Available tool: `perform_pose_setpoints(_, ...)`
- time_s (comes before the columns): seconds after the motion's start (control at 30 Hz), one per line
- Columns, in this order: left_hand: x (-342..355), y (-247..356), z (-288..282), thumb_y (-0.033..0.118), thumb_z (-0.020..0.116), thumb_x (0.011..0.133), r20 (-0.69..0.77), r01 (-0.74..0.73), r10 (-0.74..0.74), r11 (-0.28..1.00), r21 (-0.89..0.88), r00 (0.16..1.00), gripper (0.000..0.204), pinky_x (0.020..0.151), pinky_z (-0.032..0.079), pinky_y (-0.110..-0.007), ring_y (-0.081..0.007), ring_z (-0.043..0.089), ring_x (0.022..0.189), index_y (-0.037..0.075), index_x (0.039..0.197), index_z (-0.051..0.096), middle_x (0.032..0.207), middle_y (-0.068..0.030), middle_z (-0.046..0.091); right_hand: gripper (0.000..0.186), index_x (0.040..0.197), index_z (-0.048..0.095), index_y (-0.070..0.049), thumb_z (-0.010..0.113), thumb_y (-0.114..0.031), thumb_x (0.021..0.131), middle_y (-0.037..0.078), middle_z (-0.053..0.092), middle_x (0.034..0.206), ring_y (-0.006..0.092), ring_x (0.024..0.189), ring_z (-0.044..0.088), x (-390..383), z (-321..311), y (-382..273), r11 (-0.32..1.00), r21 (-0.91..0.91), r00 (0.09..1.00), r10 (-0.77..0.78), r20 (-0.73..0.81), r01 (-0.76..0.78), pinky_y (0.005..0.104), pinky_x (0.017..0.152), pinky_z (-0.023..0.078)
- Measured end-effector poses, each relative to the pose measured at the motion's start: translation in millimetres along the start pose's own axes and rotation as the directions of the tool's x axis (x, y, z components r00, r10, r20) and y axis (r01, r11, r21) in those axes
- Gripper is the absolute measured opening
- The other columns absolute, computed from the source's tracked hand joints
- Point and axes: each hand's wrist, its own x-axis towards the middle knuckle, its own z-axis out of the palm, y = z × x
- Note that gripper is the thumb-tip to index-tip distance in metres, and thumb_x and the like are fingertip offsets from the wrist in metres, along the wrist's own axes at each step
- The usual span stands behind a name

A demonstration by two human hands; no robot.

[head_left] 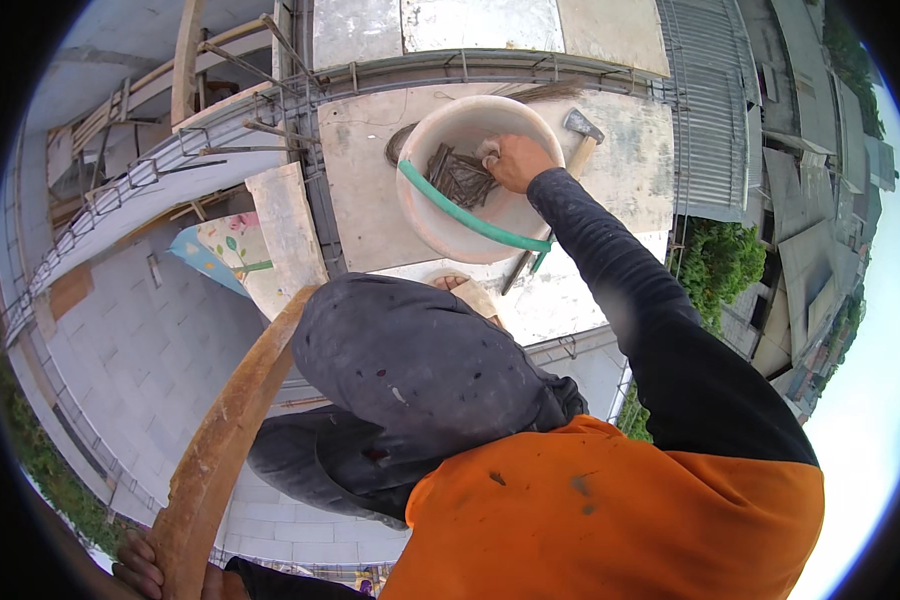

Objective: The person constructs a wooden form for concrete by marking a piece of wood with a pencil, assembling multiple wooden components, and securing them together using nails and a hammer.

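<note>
My right hand (518, 162) reaches into a pale round bucket (440, 225), its fingers bunched together near the inner wall; what they hold, if anything, is hidden. Beside those fingers, long dark nails (460, 178) lie in a heap at the bottom. A green hose (470, 217) stretches across the bucket's near rim. Down at the lower left, my left hand (140, 568) wraps round the end of a long, worn wooden plank (225, 440). From there the plank slants up past my bent leg toward the boards.
A hatchet (583, 140) with a wooden handle lies right of the bucket. Pale boards (365, 190) carry the bucket and my foot. Steel rebar frames (305, 140) edge the boards, with a drop to a block wall (155, 340) at left. Corrugated roofing (712, 110) lies at right.
</note>
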Motion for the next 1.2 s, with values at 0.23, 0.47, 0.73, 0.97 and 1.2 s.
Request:
perform_pose_setpoints(0.23, -2.8, 0.6, -35.1, 0.043, 0.045, 0.088, 0.476, 0.357, -0.398, -0.337, -0.871, 0.785, 0.036, 0.089, 0.040, -0.038, -0.0174, 0.047, 0.089, 0.008, 0.095, 0.053, 0.085, -0.0019, 0.042, 0.032, 0.119, 0.073, -0.012, 0.064, -0.016, 0.089, 0.022, 0.073, 0.115, 0.0399, 0.106, 0.070, 75.6, 81.1, -45.4, 0.959, -0.255, 0.982, -0.080, 0.171, 0.122, 0.0488, 0.097, 0.054)
perform_pose_setpoints(0.47, 50.2, 47.5, -19.9, 0.060, 0.031, 0.097, 0.275, 0.064, -0.364, -0.496, -0.866, 0.890, 0.075, 0.066, 0.044, -0.037, -0.0191, 0.053, 0.062, -0.002, 0.128, 0.058, 0.072, -0.0077, 0.055, 0.023, 0.110, 0.066, -0.011, 0.067, -0.023, 0.091, 0.020, 0.072, 0.109, 0.0428, 0.103, 0.069, 57.6, 79.5, 1.5, 0.938, -0.322, 0.990, -0.142, -0.018, 0.128, 0.0544, 0.091, 0.053)
perform_pose_setpoints(0.73, 17.5, 53.9, -32.3, 0.066, 0.036, 0.092, 0.512, 0.013, -0.516, -0.695, -0.719, 0.687, 0.085, 0.068, 0.044, -0.042, -0.0291, 0.059, 0.071, -0.007, 0.134, 0.051, 0.084, -0.0218, 0.062, 0.036, 0.120, 0.065, -0.003, 0.067, -0.023, 0.090, 0.027, 0.071, 0.109, 0.0458, 0.103, 0.068, 75.4, 78.5, 25.9, 0.967, -0.211, 0.962, -0.188, -0.199, 0.145, 0.0511, 0.090, 0.054)
perform_pose_setpoints(0.97, 42.9, 68.6, -48.7, 0.056, 0.050, 0.088, 0.643, 0.097, -0.514, -0.734, -0.672, 0.568, 0.080, 0.077, 0.050, -0.047, -0.0362, 0.064, 0.085, -0.007, 0.137, 0.048, 0.105, -0.0278, 0.065, 0.050, 0.134, 0.054, 0.003, 0.063, -0.007, 0.086, 0.009, 0.067, 0.087, 0.0128, 0.072, 0.064, -26.9, -106.4, -115.0, 0.746, 0.625, 0.939, -0.002, -0.344, 0.231, 0.0276, 0.061, 0.056)
perform_pose_setpoints(1.2, 27.9, 71.4, -26.7, 0.051, 0.054, 0.091, 0.624, 0.099, -0.424, -0.772, -0.628, 0.657, 0.066, 0.077, 0.054, -0.044, -0.0341, 0.067, 0.089, -0.006, 0.126, 0.054, 0.108, -0.0243, 0.066, 0.026, 0.117, 0.062, 0.000, 0.072, -0.012, 0.096, 0.017, 0.076, 0.095, 0.0197, 0.078, 0.075, -143.9, -216.3, -387.9, 0.152, 0.922, 0.754, -0.630, -0.188, 0.356, 0.0300, 0.064, 0.062)
